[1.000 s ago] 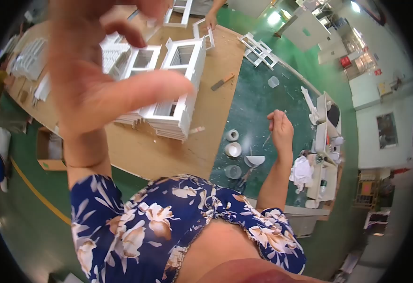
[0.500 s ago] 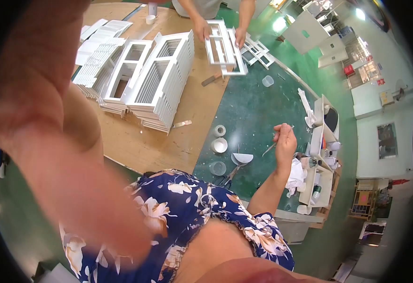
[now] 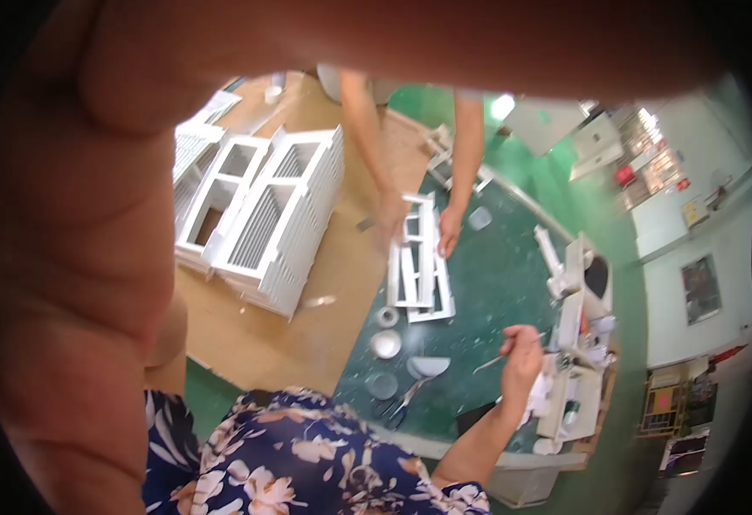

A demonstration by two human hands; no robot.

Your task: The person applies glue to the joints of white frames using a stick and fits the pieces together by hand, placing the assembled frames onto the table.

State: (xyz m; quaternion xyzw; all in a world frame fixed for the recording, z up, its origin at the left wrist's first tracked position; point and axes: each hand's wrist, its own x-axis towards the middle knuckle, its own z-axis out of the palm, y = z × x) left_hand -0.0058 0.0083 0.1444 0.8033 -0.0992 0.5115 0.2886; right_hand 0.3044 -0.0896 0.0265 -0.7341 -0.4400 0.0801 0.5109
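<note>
My left hand (image 3: pixel 84 249) is very close to the camera, filling the left side and top; its fingers curve apart from the thumb side, with nothing visible between them. My right hand (image 3: pixel 523 356) is closed on a thin stick-like tool (image 3: pixel 487 366) above the green mat (image 3: pixel 487 283). Left of it lie scissors (image 3: pixel 406 400), a pale half-round piece (image 3: pixel 428 366), a white cup (image 3: pixel 385 344), a clear cup (image 3: pixel 382 385) and a roll (image 3: pixel 387 317). Another person's hands (image 3: pixel 449 232) hold two white frames (image 3: pixel 423 257) over the mat.
Stacked white frames (image 3: pixel 294 219) stand on the brown board (image 3: pixel 350 257) at the left. More white frames (image 3: pixel 485 178) lie at the mat's far edge. White bins (image 3: pixel 575 330) with bottles and a white cloth (image 3: pixel 540 395) line the right side.
My left hand has spread across the top and left of the view. The other person's hands have brought the white frames nearer, over the mat. My right hand still holds the tool and appears lower.
</note>
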